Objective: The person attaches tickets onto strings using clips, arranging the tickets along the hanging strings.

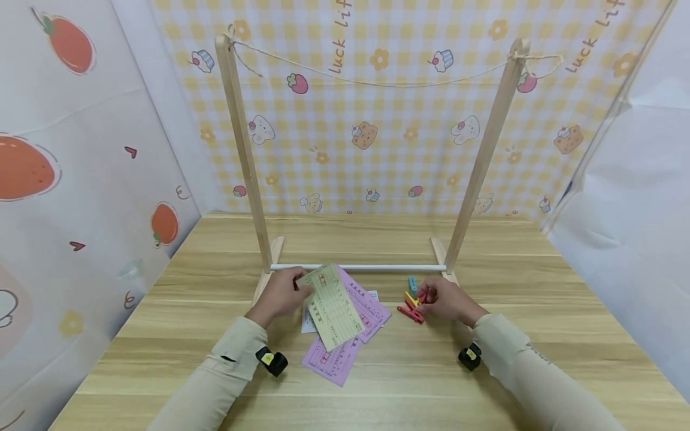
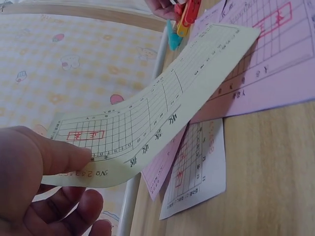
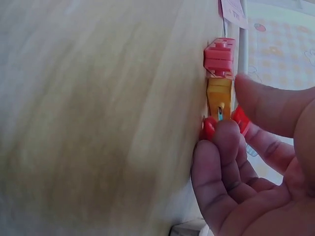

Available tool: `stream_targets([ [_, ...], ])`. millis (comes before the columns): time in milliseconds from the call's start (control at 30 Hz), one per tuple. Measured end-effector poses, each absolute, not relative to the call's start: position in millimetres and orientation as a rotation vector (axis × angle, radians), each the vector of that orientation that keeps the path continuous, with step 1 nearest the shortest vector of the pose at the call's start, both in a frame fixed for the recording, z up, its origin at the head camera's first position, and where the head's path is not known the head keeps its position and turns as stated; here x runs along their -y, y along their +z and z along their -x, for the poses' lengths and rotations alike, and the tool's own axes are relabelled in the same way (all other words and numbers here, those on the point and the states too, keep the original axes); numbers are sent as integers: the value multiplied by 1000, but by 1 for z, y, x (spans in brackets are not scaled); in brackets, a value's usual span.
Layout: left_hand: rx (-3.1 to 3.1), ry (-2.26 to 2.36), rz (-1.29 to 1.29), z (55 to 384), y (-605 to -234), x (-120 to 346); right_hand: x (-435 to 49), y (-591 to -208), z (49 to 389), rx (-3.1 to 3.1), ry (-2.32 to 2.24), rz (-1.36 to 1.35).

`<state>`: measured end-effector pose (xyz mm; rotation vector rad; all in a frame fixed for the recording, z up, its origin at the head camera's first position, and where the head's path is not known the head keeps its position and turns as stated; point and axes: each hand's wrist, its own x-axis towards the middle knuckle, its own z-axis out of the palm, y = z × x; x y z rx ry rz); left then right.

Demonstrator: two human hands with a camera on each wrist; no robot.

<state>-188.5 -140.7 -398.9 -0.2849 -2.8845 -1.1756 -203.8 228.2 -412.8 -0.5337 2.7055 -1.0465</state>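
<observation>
My left hand [image 1: 280,294] pinches one end of a pale yellow receipt slip [image 1: 332,311] between thumb and fingers. The slip is raised and bends along its length in the left wrist view. Beneath it lie purple slips [image 1: 372,311] and a white slip [image 2: 199,169], partly covered. My right hand [image 1: 447,299] is at a small cluster of plastic clothespins, its fingers curled at a red clothespin [image 3: 240,119]. Beside it are a yellow clothespin [image 3: 219,93], another red clothespin [image 3: 219,58] and a blue clothespin [image 1: 412,284].
Behind the hands stands a wooden frame with a left post [image 1: 245,149] and a right post [image 1: 485,152]. A thin string [image 1: 372,82] sags between their tops. A white bar [image 1: 356,267] joins the posts low over the wooden table [image 1: 409,383]. Patterned cloth hangs behind.
</observation>
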Motion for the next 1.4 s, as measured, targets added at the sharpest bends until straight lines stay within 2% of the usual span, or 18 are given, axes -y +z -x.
stream_targets([
  [767, 2801, -1238, 345, 187, -385, 142, -231, -409, 206, -2754, -1048, 590],
  [1400, 2804, -1251, 337, 188, -375, 145, -227, -398, 203, -2700, -1131, 471],
])
